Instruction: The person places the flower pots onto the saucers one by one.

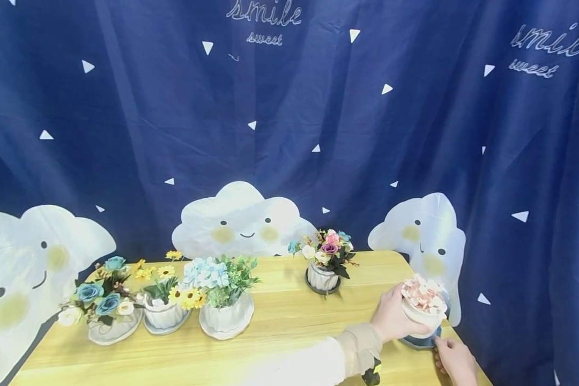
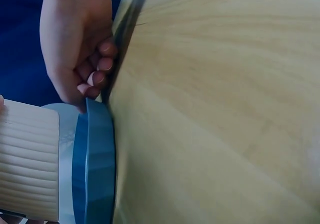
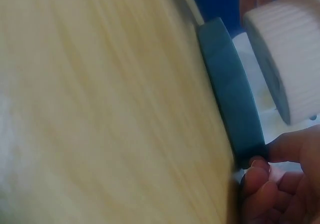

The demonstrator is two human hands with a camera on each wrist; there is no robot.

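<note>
At the table's right end my left hand (image 1: 396, 317) grips a white ribbed flowerpot (image 1: 422, 321) holding pink flowers (image 1: 424, 295). The pot is lifted and tilted over a blue saucer (image 1: 417, 342); the right wrist view shows a gap between the pot's base and the saucer (image 3: 232, 92). My right hand (image 1: 455, 360) pinches the saucer's near rim between thumb and curled fingers. In the left wrist view, the right hand (image 2: 82, 54) meets the rim right by the table edge, and the ribbed pot (image 2: 30, 159) sits left of the saucer (image 2: 100, 169).
Potted flowers on saucers stand along the table (image 1: 280, 327): a blue-rose pot (image 1: 113, 327), a yellow-daisy pot (image 1: 164, 313) and a pale-blue hydrangea pot (image 1: 224, 316) on the left, a mixed bouquet pot (image 1: 322, 277) at the back. A dark blue curtain (image 1: 280, 123) hangs behind.
</note>
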